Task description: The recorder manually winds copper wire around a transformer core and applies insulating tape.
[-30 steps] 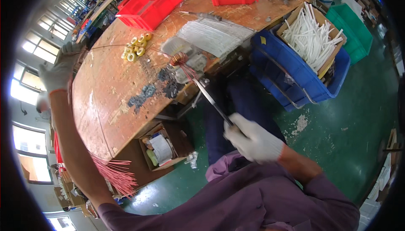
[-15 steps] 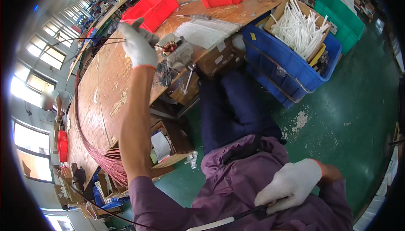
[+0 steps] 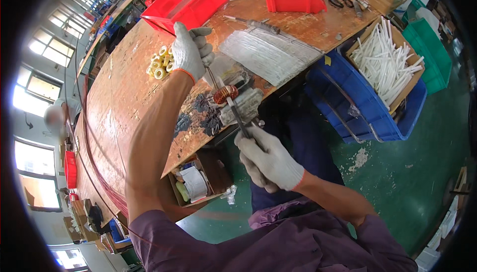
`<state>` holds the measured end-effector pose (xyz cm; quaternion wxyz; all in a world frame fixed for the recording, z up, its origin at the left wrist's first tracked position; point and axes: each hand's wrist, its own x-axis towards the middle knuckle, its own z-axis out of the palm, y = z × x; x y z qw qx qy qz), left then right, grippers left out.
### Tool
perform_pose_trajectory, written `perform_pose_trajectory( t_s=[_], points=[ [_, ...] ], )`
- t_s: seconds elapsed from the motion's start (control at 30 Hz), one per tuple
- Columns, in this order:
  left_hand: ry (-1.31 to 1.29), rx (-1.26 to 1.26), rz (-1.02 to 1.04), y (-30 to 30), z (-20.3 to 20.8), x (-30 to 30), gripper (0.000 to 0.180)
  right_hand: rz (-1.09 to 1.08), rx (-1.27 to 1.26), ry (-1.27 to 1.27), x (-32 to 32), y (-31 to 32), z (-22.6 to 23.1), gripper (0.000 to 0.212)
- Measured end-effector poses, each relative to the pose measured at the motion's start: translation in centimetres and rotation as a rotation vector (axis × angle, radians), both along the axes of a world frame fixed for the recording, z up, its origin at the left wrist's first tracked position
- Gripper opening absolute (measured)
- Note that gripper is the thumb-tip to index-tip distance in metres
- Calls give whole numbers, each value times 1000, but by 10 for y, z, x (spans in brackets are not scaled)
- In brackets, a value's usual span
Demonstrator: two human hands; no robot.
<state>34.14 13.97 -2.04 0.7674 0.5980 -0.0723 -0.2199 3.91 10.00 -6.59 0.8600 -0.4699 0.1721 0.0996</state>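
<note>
A small coil wound with copper-coloured wire (image 3: 226,94) is seated over the bench's near edge, on a grey block-like holder (image 3: 250,104). In a white glove with an orange cuff, my left hand (image 3: 191,51) is closed above and left of the coil, gripping wire (image 3: 212,78) that runs down to it. My right hand (image 3: 268,157), gloved alike, holds a dark bar-shaped tool (image 3: 238,118) with a paler flat end. That end meets the coil's lower side. Whether it presses on the winding I cannot tell.
Yellowish rings (image 3: 160,63) lie left of the coil. Behind are clear plastic strips (image 3: 266,53), red bins (image 3: 198,4) and pliers (image 3: 338,0). At right, a blue crate (image 3: 348,108) holds a box of white tubes (image 3: 385,58). Long reddish wires (image 3: 99,172) hang over the bench's left side.
My right hand has come up from my lap to the coil, bringing the bar-shaped tool. My left hand has shifted right in the view, still holding wire. The view has shifted too.
</note>
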Motion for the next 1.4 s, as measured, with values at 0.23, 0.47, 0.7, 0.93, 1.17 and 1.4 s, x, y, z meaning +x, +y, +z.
perform_pose_trajectory(
  t_s=[0.23,0.47,0.7,0.93,1.17,1.4],
  points=[
    [8,7,-28,-2,-41,19,77,45,-383,-133,1,-21,-19,16],
    [-199,98,-50,114,124,-3,57,68,-195,-108,-80,-8,-32,15],
    [-1548,1130,269,141,-21,-173,74,326,-12,-285,-208,-19,9,17],
    [-563,92,88,35,31,-158,72,720,-343,-616,-290,-41,13,28],
    [-203,71,51,1,39,-51,81,268,-127,-107,-125,-16,1,19],
    [4,107,15,0,-9,-2,78,-10,290,-112,10,-8,-14,22]
  ],
)
